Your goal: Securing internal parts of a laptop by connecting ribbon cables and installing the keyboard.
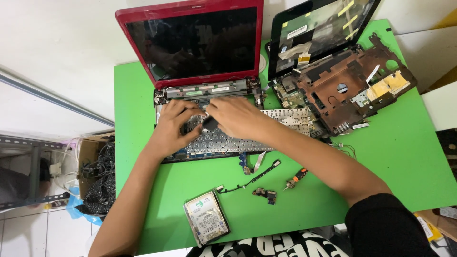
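A red laptop [190, 43] stands open on the green table [390, 157], its lower case stripped. A loose silver keyboard [228, 140] lies across its base. My left hand [173, 126] rests on the keyboard's left part, fingers curled at a small dark part [209, 123]. My right hand [235, 116] comes in from the right and pinches the same dark part between thumb and fingers. What the part is cannot be made out.
A second dismantled laptop [342, 81] with a bare brown frame sits at the right. A hard drive [206, 217], a thin cable [252, 178], a small circuit board [265, 193] and an orange-handled tool [296, 178] lie near the front edge. A box of cables [97, 166] stands on the floor at left.
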